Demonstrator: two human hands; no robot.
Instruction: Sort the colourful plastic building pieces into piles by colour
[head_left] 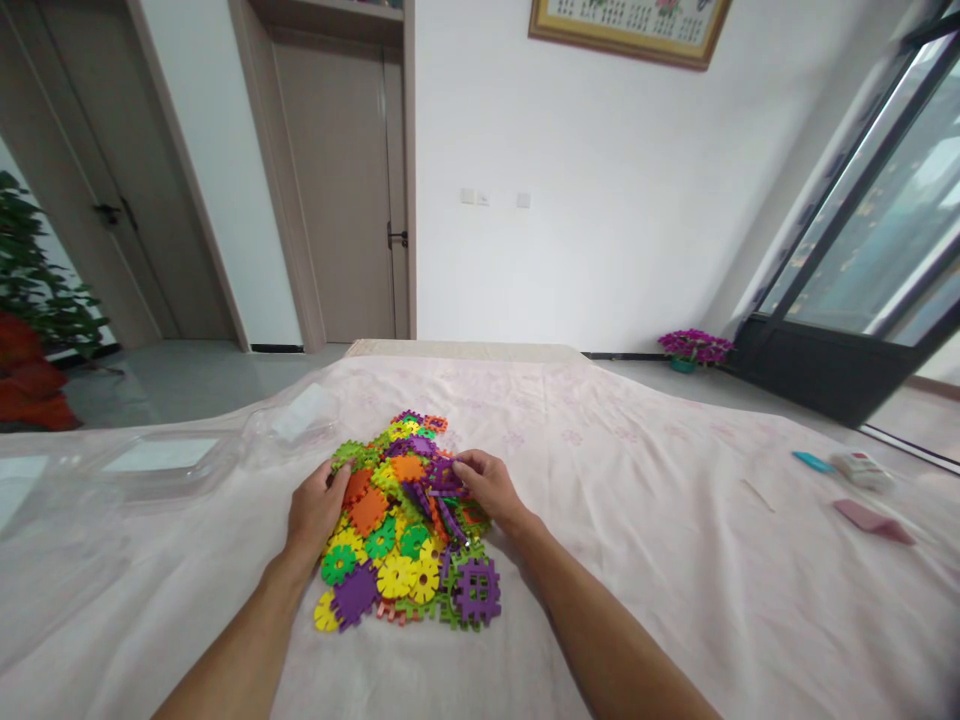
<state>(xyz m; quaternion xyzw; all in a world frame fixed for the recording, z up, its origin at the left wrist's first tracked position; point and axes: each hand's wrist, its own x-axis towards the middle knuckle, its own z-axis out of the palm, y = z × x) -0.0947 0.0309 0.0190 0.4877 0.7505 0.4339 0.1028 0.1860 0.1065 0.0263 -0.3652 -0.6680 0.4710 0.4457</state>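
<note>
Bare forearms (600,620) bracket the interlocking-block heap (396,577), its length running away from me—left hand (313,502) half-curled at its edge, right hand (492,487) likewise, touching a purple block (444,474)—grips I can't tell.

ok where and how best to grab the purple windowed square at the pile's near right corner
Probably by the notched right edge of that purple square, coming from the right: this edge lies outermost on the pile, with nothing over it.
</note>
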